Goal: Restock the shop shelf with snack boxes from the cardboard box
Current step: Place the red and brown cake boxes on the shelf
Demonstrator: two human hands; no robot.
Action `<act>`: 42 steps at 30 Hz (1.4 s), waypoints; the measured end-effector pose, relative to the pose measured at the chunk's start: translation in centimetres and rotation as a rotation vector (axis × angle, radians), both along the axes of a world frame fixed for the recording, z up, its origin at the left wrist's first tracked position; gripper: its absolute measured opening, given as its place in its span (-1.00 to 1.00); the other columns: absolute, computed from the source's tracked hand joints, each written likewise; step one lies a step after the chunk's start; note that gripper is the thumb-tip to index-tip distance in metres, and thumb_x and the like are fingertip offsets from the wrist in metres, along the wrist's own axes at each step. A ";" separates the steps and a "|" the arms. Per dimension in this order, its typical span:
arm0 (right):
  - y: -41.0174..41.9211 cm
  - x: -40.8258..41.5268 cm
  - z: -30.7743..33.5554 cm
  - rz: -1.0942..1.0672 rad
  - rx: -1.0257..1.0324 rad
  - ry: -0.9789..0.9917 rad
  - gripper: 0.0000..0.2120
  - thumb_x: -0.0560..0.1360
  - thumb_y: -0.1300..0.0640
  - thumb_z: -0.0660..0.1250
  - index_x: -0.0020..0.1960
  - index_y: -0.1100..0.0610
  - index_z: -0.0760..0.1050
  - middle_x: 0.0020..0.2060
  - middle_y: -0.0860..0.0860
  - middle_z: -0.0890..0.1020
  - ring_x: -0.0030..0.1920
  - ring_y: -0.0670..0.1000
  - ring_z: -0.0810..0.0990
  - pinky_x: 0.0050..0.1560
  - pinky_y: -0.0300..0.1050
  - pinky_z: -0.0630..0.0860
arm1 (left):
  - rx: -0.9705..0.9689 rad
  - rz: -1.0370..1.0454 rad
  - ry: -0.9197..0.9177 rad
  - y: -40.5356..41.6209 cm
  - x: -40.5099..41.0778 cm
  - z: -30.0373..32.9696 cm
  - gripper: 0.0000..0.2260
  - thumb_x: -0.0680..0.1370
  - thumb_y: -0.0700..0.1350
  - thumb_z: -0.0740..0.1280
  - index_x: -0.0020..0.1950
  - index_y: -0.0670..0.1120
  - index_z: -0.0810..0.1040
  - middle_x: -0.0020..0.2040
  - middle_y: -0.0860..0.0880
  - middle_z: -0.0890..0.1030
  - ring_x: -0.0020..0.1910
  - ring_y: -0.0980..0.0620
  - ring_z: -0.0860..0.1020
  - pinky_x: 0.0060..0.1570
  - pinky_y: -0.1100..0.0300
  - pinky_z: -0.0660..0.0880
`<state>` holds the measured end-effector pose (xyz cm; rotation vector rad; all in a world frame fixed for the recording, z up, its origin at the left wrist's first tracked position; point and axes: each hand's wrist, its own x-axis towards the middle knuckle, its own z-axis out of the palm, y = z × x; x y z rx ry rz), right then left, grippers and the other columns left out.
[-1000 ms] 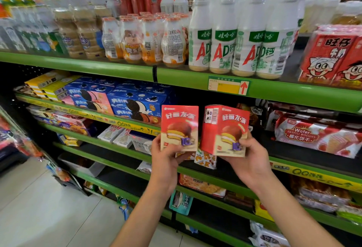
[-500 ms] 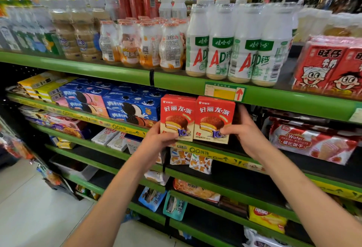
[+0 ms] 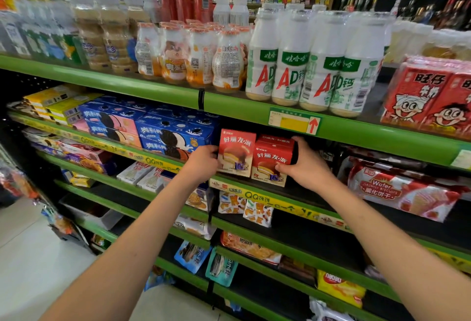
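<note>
We see two red snack boxes standing side by side on the second green shelf (image 3: 280, 199), directly under the yellow price tag (image 3: 294, 123) with the red arrow.

The left red snack box (image 3: 237, 152) stands upright with its front face toward us. Our left hand (image 3: 204, 161) grips its left edge; the fingers curl round that side and are partly hidden behind the box, so we cannot tell how far they reach.

The right red snack box (image 3: 272, 161) touches the left one and is tilted, its top panel leaning toward us so that both top and front faces show. Our right hand (image 3: 305, 165) holds its right side: the upper fingers lie curled over the top right corner and the thumb presses the lower front face.

To the left of both boxes, just beside the left hand, stand the blue cookie boxes (image 3: 175, 137). To the right, well apart, lies a red wafer biscuit pack (image 3: 402, 193). On the shelf above stand white drink bottles (image 3: 316, 66) and small orange-capped bottles (image 3: 193, 58). The cardboard box is out of view.
</note>
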<state>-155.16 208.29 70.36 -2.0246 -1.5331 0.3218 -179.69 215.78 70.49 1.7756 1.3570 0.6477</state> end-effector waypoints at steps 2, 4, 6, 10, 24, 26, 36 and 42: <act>0.1 0.2 -0.4 -0.026 -0.051 -0.130 -0.11 0.39 -0.20 0.46 0.55 -0.03 0.08 0.36 0.06 0.49 0.35 0.21 0.42 0.33 0.14 0.39 | 0.058 0.000 0.039 0.1 0.2 -0.4 -0.56 0.59 -0.28 0.26 0.47 -0.14 0.37 0.28 -0.13 0.58 0.14 -0.09 0.57 0.08 0.02 0.56; 0.1 0.4 -0.3 -0.025 -0.070 -0.185 -0.06 0.39 -0.27 0.43 0.58 -0.06 -0.01 0.43 0.06 0.42 0.41 0.24 0.32 0.41 0.20 0.30 | 0.145 0.020 0.056 -0.1 0.4 -0.7 -0.56 0.58 -0.27 0.26 0.48 -0.14 0.35 0.32 -0.13 0.55 0.18 -0.11 0.55 0.10 0.04 0.54; 0.0 0.4 -0.2 -0.004 -0.032 -0.225 -0.06 0.39 -0.28 0.43 0.58 -0.13 -0.04 0.46 0.07 0.36 0.41 0.24 0.32 0.41 0.20 0.28 | 0.277 0.044 0.072 -0.7 0.8 -0.9 -0.60 0.57 -0.24 0.28 0.41 -0.15 0.41 0.27 -0.13 0.56 0.18 -0.11 0.55 0.11 0.04 0.52; 0.0 0.2 -0.4 0.075 0.022 -0.314 -0.18 0.42 -0.18 0.44 0.56 -0.16 0.11 0.55 0.01 0.21 0.45 0.23 0.28 0.43 0.23 0.25 | 0.627 -0.007 0.266 -1.1 2.3 0.3 -0.73 0.55 -0.23 0.29 0.25 -0.19 0.53 0.14 -0.14 0.54 0.13 -0.14 0.50 0.05 0.00 0.47; 0.1 0.5 -1.1 -0.058 0.059 -0.392 -0.25 0.44 -0.12 0.44 0.54 -0.07 0.21 0.53 0.05 0.25 0.42 0.24 0.32 0.37 0.23 0.29 | 0.414 -0.272 0.401 5.2 7.8 0.6 -0.64 0.58 -0.14 0.34 0.38 -0.10 0.49 0.37 -0.16 0.49 0.35 -0.11 0.42 0.33 0.13 0.36; 0.2 0.4 -1.3 -0.055 0.063 -0.363 -0.26 0.44 -0.09 0.44 0.54 -0.07 0.21 0.53 0.04 0.24 0.43 0.23 0.32 0.40 0.24 0.30 | 0.377 -0.277 0.403 5.6 7.3 0.8 -0.51 0.54 -0.16 0.39 0.46 -0.10 0.39 0.42 -0.14 0.41 0.38 -0.11 0.36 0.31 0.21 0.29; 1.5 -0.5 -0.5 -0.104 0.002 -0.379 -0.26 0.49 -0.08 0.42 0.56 0.00 0.16 0.55 0.09 0.18 0.43 0.24 0.35 0.34 0.17 0.40 | 0.553 -0.414 0.532 2.5 5.5 -2.6 -0.49 0.63 -0.09 0.21 0.58 -0.07 0.21 0.58 -0.09 0.20 0.50 -0.25 0.20 0.48 -0.07 0.16; 2.4 -1.3 0.2 -0.131 -0.079 -0.366 -0.26 0.51 -0.06 0.41 0.57 -0.05 0.11 0.58 0.06 0.13 0.43 0.22 0.36 0.35 0.15 0.40 | 0.656 -0.324 0.629 -0.3 4.2 -5.0 -0.41 0.63 0.21 0.03 0.59 -0.07 0.14 0.61 -0.01 0.10 0.36 -0.27 0.30 0.25 -0.15 0.27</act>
